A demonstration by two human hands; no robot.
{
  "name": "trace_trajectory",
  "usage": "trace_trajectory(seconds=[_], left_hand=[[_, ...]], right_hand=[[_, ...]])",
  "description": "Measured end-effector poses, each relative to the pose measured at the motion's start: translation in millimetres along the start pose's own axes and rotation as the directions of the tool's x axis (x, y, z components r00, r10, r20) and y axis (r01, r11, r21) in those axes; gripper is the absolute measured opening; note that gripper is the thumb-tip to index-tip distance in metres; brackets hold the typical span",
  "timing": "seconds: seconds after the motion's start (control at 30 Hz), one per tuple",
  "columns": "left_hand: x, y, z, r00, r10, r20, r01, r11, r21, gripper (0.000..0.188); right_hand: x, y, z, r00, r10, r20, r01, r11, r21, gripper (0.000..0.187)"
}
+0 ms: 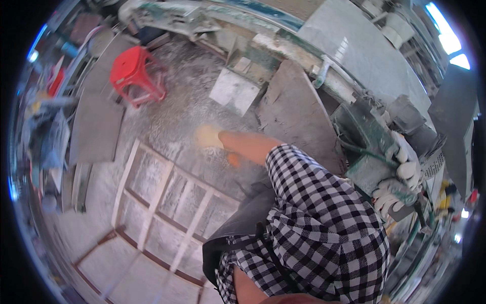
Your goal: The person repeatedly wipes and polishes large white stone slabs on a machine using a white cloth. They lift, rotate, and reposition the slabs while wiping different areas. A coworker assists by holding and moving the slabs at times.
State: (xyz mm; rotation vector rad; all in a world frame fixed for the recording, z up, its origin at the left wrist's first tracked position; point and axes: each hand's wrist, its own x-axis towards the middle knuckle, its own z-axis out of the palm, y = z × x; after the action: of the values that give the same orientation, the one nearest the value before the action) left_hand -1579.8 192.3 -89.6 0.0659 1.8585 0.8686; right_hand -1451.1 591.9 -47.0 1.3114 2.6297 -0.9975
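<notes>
My right arm, in a black-and-white checked sleeve (324,202), reaches forward and left over the dusty floor. On my right hand (208,137) is a pale yellow glove, blurred, so its fingers do not show clearly. Just below the wrist is a small orange patch (233,160) that I cannot make out. A dark apron (240,218) hangs in front of me, beneath the arm. Of my left arm only a bare stretch (248,289) appears at the lower edge; the left hand is out of view.
A wooden lattice frame (152,225) lies on the floor at left. Beyond it stand a red plastic stool (130,68) and a grey board (96,126). A white square panel (234,91) and a large grey sheet (298,109) lean ahead. White work gloves (392,195) lie at right.
</notes>
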Motion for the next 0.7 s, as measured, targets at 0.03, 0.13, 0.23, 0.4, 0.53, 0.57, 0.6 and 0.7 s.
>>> trace_trajectory(seconds=[0.03,0.13,0.23,0.4,0.53,0.57,0.6,0.7], left_hand=[[10,24,12,0.999,0.018,0.029,-0.018,1.000,0.018,0.054],[37,82,46,0.996,0.059,0.066,-0.062,0.997,0.036,0.054],[59,142,52,0.990,0.112,0.090,-0.119,0.990,0.078,0.054],[106,234,58,0.983,0.169,0.075,-0.179,0.971,0.155,0.054],[172,321,71,0.967,0.228,0.111,-0.250,0.935,0.253,0.053],[192,347,73,0.962,0.245,0.122,-0.270,0.924,0.270,0.053],[209,369,71,0.957,0.265,0.115,-0.288,0.915,0.284,0.053],[251,440,61,0.942,0.328,0.074,-0.335,0.894,0.296,0.053]], right_hand=[[7,18,-22,0.997,0.046,-0.055,-0.045,0.999,0.016,0.047],[22,74,-87,0.970,0.131,-0.202,-0.111,0.988,0.111,0.050],[29,106,-128,0.908,0.301,-0.291,-0.223,0.936,0.271,0.053],[-2,163,-186,0.763,0.519,-0.384,-0.330,0.825,0.458,0.052],[-27,206,-226,0.378,0.591,-0.712,-0.344,0.804,0.485,0.047],[-26,213,-234,0.262,0.683,-0.682,-0.418,0.717,0.558,0.044],[-20,219,-242,0.262,0.755,-0.601,-0.355,0.655,0.667,0.043],[29,230,-263,0.109,0.585,-0.803,-0.419,0.760,0.497,0.037]])
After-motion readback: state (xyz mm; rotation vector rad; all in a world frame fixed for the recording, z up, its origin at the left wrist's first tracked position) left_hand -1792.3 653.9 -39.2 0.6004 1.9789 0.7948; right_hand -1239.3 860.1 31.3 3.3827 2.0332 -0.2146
